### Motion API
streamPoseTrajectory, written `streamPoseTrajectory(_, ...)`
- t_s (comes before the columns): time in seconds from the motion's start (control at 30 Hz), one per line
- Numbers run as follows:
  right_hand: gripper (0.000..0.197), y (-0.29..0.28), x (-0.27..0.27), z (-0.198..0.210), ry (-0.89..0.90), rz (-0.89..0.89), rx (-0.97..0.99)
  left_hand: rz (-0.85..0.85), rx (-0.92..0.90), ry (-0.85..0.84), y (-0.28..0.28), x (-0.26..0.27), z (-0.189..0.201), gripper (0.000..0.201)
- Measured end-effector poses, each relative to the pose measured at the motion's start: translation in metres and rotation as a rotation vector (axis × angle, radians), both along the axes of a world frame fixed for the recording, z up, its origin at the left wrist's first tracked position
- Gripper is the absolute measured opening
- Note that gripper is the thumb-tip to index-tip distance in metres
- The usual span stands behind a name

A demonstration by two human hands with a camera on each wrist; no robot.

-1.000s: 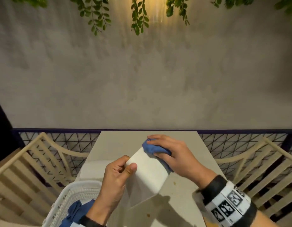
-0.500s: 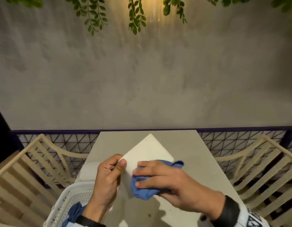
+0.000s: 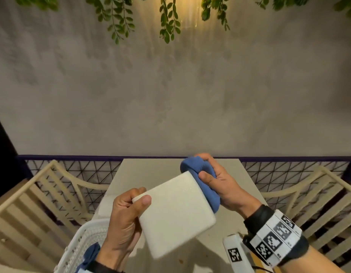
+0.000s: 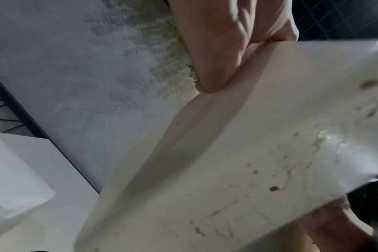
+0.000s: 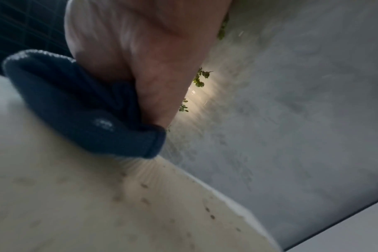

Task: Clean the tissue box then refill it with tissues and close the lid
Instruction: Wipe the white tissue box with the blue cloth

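Tissue box: the white tissue box (image 3: 176, 213) is off the table, tilted, held up between my two hands over the near part of the tabletop; it is a plain white block with rounded corners.
Box surface: in the left wrist view the box (image 4: 237, 153) has small brown spots and faint smears on its pale face; the right wrist view also shows dark specks on the box (image 5: 97, 204).
Left hand: my left hand (image 3: 125, 219) grips the box at its near-left corner, thumb curled over the top face, fingers behind it.
Right hand: my right hand (image 3: 220, 182) is closed around a bunched blue cloth (image 3: 198, 174) and presses it against the far-right end of the box.
Cloth: in the right wrist view the blue cloth (image 5: 80, 109) is wadded under my fingers, touching the box.
Table: a beige table (image 3: 151, 168) lies under my hands.
Basket: a white basket (image 3: 86, 241) sits at the near left, with another blue cloth (image 3: 90, 255) in it.
Surroundings: cream slatted chairs (image 3: 42, 194) stand on both sides, a grey wall (image 3: 170, 95) is beyond, and green leaves (image 3: 166, 20) hang from above.
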State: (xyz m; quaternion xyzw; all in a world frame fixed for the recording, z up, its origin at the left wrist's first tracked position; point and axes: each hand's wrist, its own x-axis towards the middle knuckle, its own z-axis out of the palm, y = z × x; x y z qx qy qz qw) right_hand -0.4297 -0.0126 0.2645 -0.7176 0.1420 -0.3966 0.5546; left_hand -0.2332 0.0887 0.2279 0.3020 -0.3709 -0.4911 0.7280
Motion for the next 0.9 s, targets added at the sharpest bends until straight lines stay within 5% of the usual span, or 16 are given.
streamPoseTrajectory(0.13, 0.024, 0.014, -0.004, 0.004, 0.028, 0.035, -0.127, -0.022, 0.010, 0.001, 0.003, 0.009, -0.004, 0.056)
streamPoseTrajectory(0.3, 0.026, 0.024, -0.012, 0.019, 0.221, 0.041, -0.309, -0.069, 0.088, -0.734, -0.003, 0.023, 0.005, 0.059)
streamPoseTrajectory(0.5, 0.033, 0.039, 0.002, 0.010, 0.477, -0.041, -0.694, -0.310, 0.132, -0.909, -0.008, 0.001, 0.020, 0.027)
streamPoseTrajectory(0.63, 0.030, 0.053, 0.011, -0.006, 0.467, -0.166, -0.730, -0.207, 0.076, -0.726, -0.006, -0.012, 0.012, 0.013)
streamPoseTrajectory(0.73, 0.034, 0.053, 0.003, -0.024, 0.321, -0.231, -0.659, -0.140, 0.009, -0.540, -0.001, -0.013, 0.002, 0.031)
streamPoseTrajectory(0.9, 0.029, 0.039, 0.011, -0.026, 0.223, -0.485, -0.492, -0.022, -0.012, -0.470, -0.009, -0.016, -0.015, 0.052)
